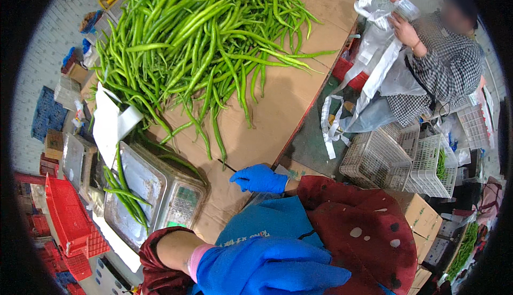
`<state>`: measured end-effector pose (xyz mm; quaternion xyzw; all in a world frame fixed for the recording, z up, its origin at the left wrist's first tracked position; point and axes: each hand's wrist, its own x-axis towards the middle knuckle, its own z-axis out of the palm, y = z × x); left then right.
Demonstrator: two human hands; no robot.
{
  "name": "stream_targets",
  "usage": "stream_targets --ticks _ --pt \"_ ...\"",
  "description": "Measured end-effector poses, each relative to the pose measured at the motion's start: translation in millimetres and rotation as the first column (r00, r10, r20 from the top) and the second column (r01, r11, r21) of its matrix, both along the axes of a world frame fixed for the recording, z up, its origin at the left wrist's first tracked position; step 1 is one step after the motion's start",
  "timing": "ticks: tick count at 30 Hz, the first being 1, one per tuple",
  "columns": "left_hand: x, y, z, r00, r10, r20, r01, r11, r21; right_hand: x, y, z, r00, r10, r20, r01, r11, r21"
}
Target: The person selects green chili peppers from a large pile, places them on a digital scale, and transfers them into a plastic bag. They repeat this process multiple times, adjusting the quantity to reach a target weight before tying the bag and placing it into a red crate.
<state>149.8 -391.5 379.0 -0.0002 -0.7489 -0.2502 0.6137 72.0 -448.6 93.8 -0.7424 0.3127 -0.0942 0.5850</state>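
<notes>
A large heap of long green chili peppers (197, 44) lies across the cardboard-covered table (283, 95). Close to the camera, my left hand (262, 265) in a blue glove is held in front of my body. Its fingers are pressed together and point right; the palm side is hidden. By the table's near edge is my right hand (259, 179), also blue-gloved, its fingers curled with nothing visible in them. On the left, a few loose green chili peppers (127, 196) rest on the metal pan of a weighing scale (144, 175).
White paper or tape strips (107, 124) stand beside the scale. Red plastic crates (67, 215) are at the left. Across on the right, a co-worker (443, 60) handles clear plastic (382, 12). White plastic baskets (379, 156) and a cardboard box (425, 220) stand on the right.
</notes>
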Motion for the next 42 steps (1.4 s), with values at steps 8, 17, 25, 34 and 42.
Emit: stream_targets --ticks 8,17,25,34,42 --pt "6 -10 3 0.995 -0.031 0.1 0.036 0.998 -0.043 -2 -1 4 1.0 -0.006 0.005 0.006 0.999 0.054" --pt "3 -7 11 0.978 -0.177 0.111 0.169 0.983 0.076 -1 2 -2 1.0 -0.026 -0.001 0.026 0.998 0.063" --pt "3 -15 8 0.994 -0.088 0.069 0.079 0.989 0.124 -2 0 -1 0.999 -0.023 0.026 0.023 1.0 0.012" --pt "22 -15 11 0.967 0.249 0.059 -0.242 0.965 -0.099 -2 -2 4 1.0 0.023 0.008 -0.023 1.0 0.003" --pt "93 25 28 0.48 0.874 0.073 -0.846 0.483 -0.226 -1 -5 27 0.999 0.028 -0.037 -0.019 0.975 0.222"
